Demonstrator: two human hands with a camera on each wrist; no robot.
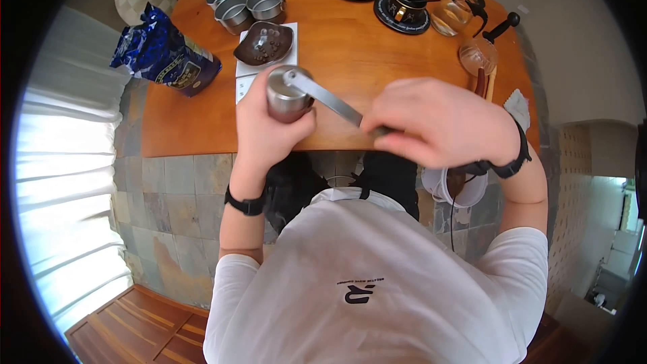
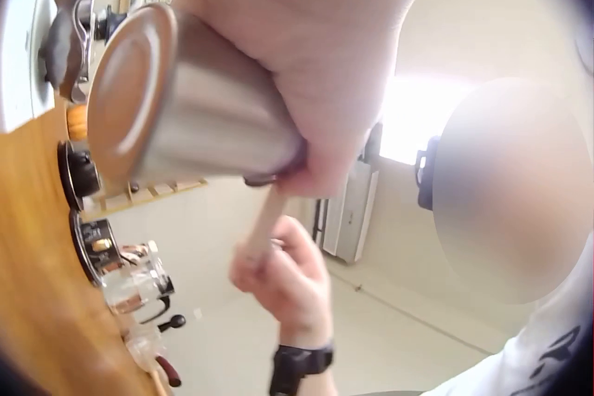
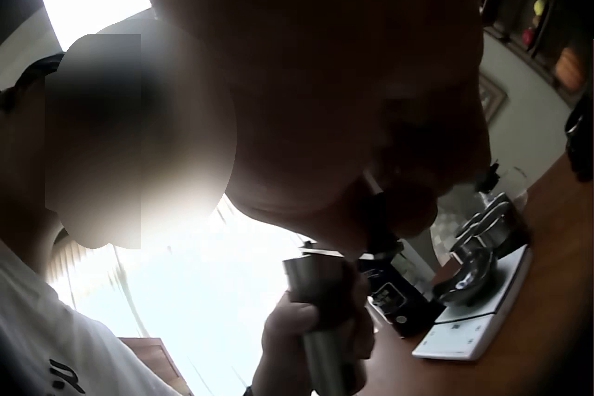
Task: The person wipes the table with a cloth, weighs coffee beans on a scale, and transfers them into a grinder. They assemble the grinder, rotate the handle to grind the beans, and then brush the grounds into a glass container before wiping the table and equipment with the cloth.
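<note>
A steel hand coffee grinder (image 1: 288,98) is held up over the near edge of the table. My left hand (image 1: 261,121) wraps round its body, thumb on the right side. The grinder's flat crank arm (image 1: 327,99) runs from its top toward the right. At the far end of that crank, my right hand (image 1: 431,121) grips the knob, which the fingers mostly hide. From the left wrist view the grinder's round base (image 2: 135,94) shows, tilted. Just beyond the grinder, a dark leaf-shaped dish (image 1: 265,44) with several coffee beans sits on a white scale (image 1: 241,86).
A blue coffee bag (image 1: 168,54) stands at the left. Metal cups (image 1: 232,12) are grouped at the back left. Black cups on saucers (image 1: 402,19), a glass pot (image 1: 450,15) and a glass dripper (image 1: 477,54) stand at the right. Below the edge is a white bin (image 1: 438,185).
</note>
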